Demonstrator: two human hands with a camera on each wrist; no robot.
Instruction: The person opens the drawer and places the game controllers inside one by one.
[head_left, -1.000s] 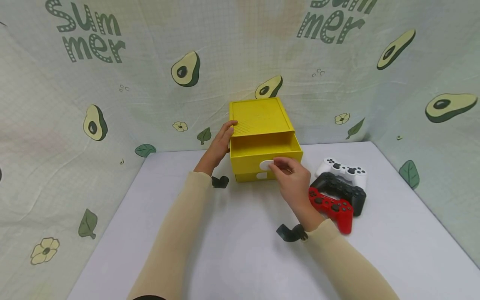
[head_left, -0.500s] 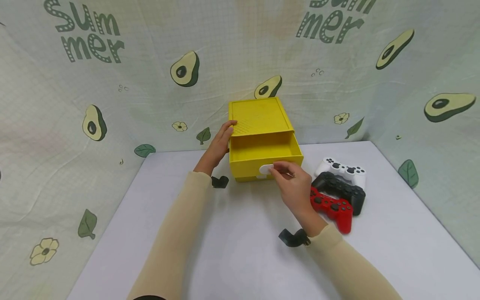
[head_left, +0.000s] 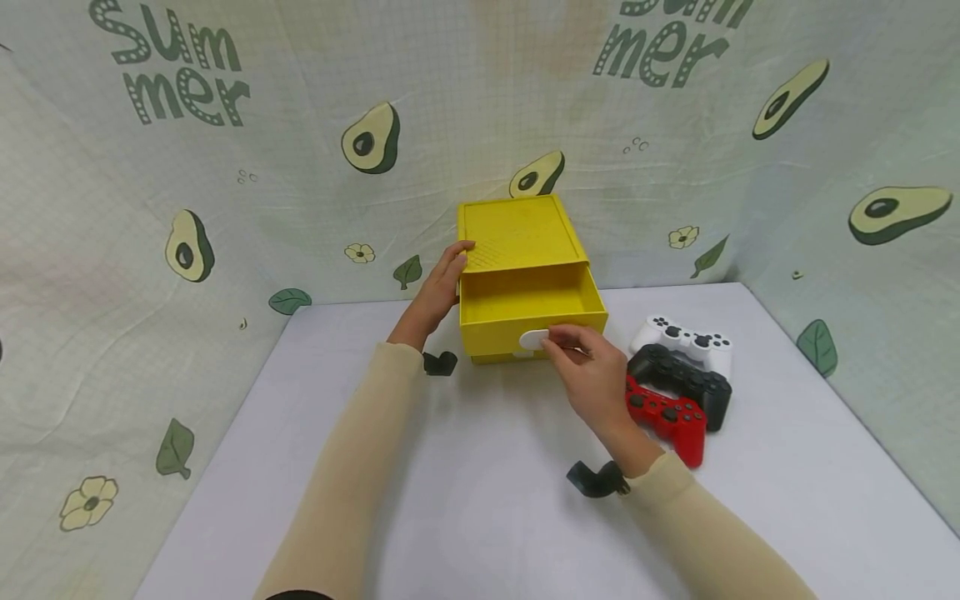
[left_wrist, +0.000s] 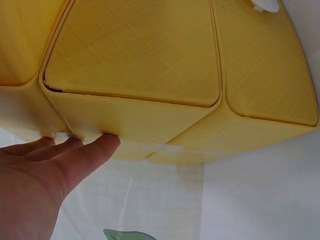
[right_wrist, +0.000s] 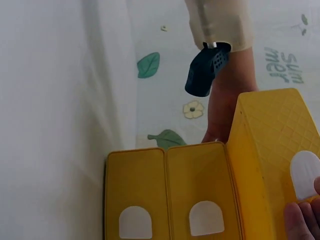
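Observation:
In the head view a small yellow drawer unit (head_left: 517,233) stands at the back of the table. Its top drawer (head_left: 487,340) is pulled out, and the inside that shows holds nothing. My right hand (head_left: 592,375) pinches the white handle (head_left: 532,339) on that drawer's front; the right wrist view shows this handle (right_wrist: 303,172) with fingertips at its edge. Against the unit's left side rests my left hand (head_left: 438,292), its fingers extended. The left wrist view has these fingers (left_wrist: 90,157) touching the side wall. Two lower drawers (right_wrist: 135,182) are closed, each with a white handle.
Right of the unit lie three game controllers: white (head_left: 686,343), black (head_left: 678,383) and red (head_left: 667,417), close together. The white table (head_left: 480,500) extends in front. A patterned cloth (head_left: 300,167) hangs behind the table and at both sides.
The top drawer has come a little farther out toward me, covering more of the handle below. My right hand moved with it, slightly nearer and rightward. The left hand stayed put.

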